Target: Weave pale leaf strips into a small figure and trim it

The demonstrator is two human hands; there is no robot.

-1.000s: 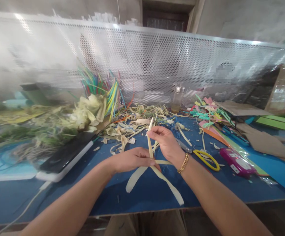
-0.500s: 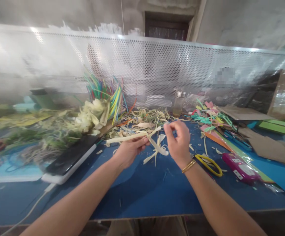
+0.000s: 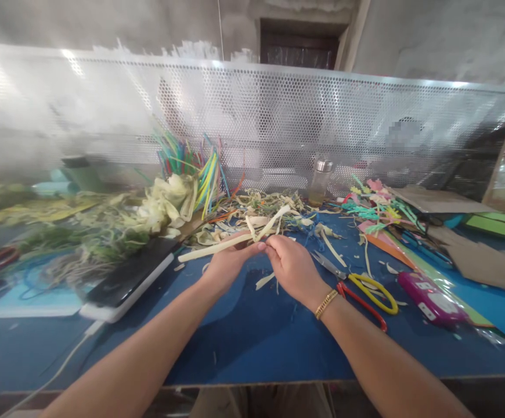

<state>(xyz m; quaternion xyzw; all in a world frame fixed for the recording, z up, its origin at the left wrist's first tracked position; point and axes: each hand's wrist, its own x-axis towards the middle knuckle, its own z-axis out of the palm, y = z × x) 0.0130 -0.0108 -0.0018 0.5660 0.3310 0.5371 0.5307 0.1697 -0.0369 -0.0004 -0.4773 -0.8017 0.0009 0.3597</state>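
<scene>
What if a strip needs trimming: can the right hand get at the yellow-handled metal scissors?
Probably yes: the yellow-handled metal scissors lie uncovered beside the right hand, though it is pinching pale strips.

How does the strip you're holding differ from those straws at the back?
The strip is pale cream; the straws are many-coloured. The strip is pinched between left hand and right hand, slanting low; the straws stand fanned before the mesh screen. Both are long and thin.

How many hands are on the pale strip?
2. The left hand pinches the strip from its left side, the right hand from its right, fingertips almost meeting. No other hands show.
</scene>
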